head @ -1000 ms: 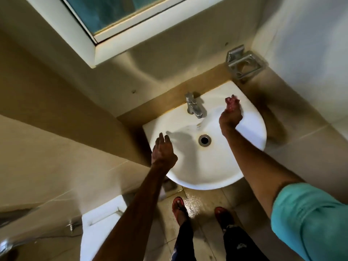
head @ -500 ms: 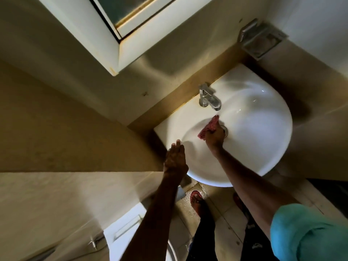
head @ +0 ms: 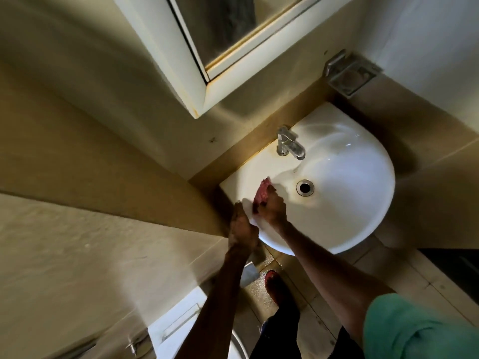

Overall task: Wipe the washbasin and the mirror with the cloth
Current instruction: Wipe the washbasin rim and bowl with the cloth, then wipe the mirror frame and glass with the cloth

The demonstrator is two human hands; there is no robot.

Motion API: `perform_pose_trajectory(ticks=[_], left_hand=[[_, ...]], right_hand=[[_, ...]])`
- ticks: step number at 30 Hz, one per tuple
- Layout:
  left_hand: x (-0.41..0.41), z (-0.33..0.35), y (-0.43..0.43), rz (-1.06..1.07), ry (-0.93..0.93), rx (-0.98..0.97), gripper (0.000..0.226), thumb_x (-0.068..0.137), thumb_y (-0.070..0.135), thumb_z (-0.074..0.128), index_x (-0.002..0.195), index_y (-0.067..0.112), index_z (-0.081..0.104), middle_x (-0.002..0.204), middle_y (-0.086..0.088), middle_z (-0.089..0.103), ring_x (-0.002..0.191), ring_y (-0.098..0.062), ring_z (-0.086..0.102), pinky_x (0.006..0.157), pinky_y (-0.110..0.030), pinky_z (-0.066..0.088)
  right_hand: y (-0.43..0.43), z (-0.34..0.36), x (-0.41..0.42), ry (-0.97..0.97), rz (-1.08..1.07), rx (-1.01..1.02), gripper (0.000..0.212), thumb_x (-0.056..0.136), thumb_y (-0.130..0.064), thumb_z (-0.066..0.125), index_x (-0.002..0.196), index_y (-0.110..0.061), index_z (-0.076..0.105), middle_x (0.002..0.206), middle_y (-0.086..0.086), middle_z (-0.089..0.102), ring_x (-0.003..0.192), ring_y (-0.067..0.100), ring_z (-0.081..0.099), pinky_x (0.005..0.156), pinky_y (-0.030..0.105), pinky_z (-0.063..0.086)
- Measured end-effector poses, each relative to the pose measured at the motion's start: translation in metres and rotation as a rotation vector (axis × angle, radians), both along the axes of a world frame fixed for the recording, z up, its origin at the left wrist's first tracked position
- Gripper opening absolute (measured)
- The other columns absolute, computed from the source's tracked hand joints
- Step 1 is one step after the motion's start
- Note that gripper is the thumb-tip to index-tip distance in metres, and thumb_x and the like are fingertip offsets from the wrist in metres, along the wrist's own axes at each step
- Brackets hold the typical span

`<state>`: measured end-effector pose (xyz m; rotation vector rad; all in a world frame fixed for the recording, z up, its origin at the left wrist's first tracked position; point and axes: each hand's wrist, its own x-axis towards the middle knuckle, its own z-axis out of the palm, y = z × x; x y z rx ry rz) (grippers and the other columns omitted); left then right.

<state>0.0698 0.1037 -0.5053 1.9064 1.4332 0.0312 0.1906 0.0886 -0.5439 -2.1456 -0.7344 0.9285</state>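
Right hand (head: 272, 208) moved to basin (head: 350, 203) left rim, fingers (head: 261, 207) gripping cloth (head: 263, 194)

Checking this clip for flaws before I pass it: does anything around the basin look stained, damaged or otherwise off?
Yes. The washbasin shows a brownish stain ring around the drain, and yellow-brown discolouration runs along its back edge behind the tap. The mirror frame's lower edge looks yellowed too. The right hand holds the cloth on the left rim.

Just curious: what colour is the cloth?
Reddish pink; the cloth shows best in the head view, under the right hand.
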Motion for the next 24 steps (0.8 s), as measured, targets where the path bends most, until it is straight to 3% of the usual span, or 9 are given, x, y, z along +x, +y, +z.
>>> perform_pose_trajectory(ticks=[2,4,6,8,11,14,18,21,24], left_hand=[[-0.008,0.012,-0.004,0.06,-0.06,0.026,0.046,0.091,0.002,0.054,0.138,0.002,0.053,0.134,-0.015,0.06,0.129,-0.035,0.055,0.108,-0.029,0.04],[-0.012,0.03,-0.01,0.086,-0.074,-0.015,0.046,0.093,0.005,0.055,0.138,0.004,0.053,0.134,-0.014,0.061,0.128,-0.033,0.056,0.106,-0.032,0.042],[-0.011,0.054,-0.015,0.088,-0.07,-0.056,0.054,0.092,0.003,0.056,0.145,0.003,0.047,0.143,-0.016,0.055,0.135,-0.032,0.051,0.111,-0.03,0.036],[-0.009,0.082,-0.021,0.087,-0.085,-0.091,0.055,0.093,0.002,0.055,0.147,0.0,0.043,0.148,-0.019,0.051,0.138,-0.034,0.048,0.113,-0.029,0.032],[-0.006,0.113,-0.027,0.078,-0.106,-0.112,0.055,0.096,0.0,0.05,0.15,0.002,0.039,0.151,-0.018,0.049,0.138,-0.034,0.049,0.111,-0.028,0.033],[-0.005,0.136,-0.032,0.097,-0.182,-0.141,0.051,0.102,0.013,0.046,0.152,0.006,0.038,0.153,-0.014,0.046,0.139,-0.03,0.048,0.111,-0.028,0.036],[0.002,0.167,-0.037,0.135,-0.398,-0.403,0.049,0.098,0.049,0.043,0.121,0.011,0.064,0.122,-0.01,0.071,0.104,-0.02,0.07,0.092,-0.033,0.057],[0.007,0.19,-0.038,0.119,-0.579,-0.472,0.029,0.103,0.033,0.054,0.1,0.01,0.071,0.088,0.0,0.078,0.077,-0.007,0.074,0.065,-0.018,0.057],[0.015,0.209,-0.039,0.111,-0.687,-0.371,0.02,0.094,0.023,0.07,0.107,0.008,0.071,0.098,-0.011,0.078,0.087,-0.018,0.076,0.078,-0.033,0.061]], right_hand=[[-0.019,0.021,-0.008,-0.104,0.219,0.032,0.044,0.094,-0.04,0.058,0.133,-0.02,0.056,0.117,0.007,0.071,0.099,0.028,0.069,0.091,0.036,0.05],[-0.031,0.036,-0.002,-0.105,0.437,-0.068,0.04,0.092,-0.023,0.066,0.132,-0.021,0.061,0.118,0.007,0.072,0.103,0.027,0.07,0.087,0.033,0.049],[-0.037,0.047,0.016,0.073,0.482,-0.167,0.035,0.087,-0.007,0.066,0.12,-0.018,0.07,0.111,0.01,0.075,0.107,0.035,0.071,0.082,0.034,0.052],[-0.049,0.062,0.034,0.318,0.384,-0.145,0.029,0.083,0.0,0.066,0.106,-0.016,0.072,0.099,0.01,0.074,0.102,0.037,0.071,0.078,0.039,0.054],[-0.07,0.095,0.051,0.612,0.151,0.025,0.049,0.068,-0.005,0.068,0.117,-0.01,0.072,0.107,0.011,0.077,0.108,0.038,0.07,0.09,0.047,0.056],[-0.091,0.135,0.051,0.815,-0.001,0.225,0.043,0.072,-0.002,0.062,0.112,-0.012,0.074,0.105,0.012,0.078,0.102,0.034,0.072,0.085,0.044,0.058],[-0.114,0.161,0.053,1.043,-0.109,0.389,0.034,0.088,-0.008,0.057,0.119,-0.003,0.07,0.109,0.02,0.075,0.107,0.038,0.071,0.1,0.049,0.052],[-0.12,0.179,0.061,1.184,-0.224,0.452,0.049,0.098,-0.025,0.053,0.139,0.003,0.059,0.13,0.028,0.065,0.123,0.044,0.061,0.113,0.058,0.042],[-0.121,0.206,0.062,1.11,-0.149,0.496,0.051,0.108,-0.043,0.044,0.144,-0.009,0.057,0.133,0.02,0.067,0.119,0.036,0.067,0.106,0.051,0.051]])
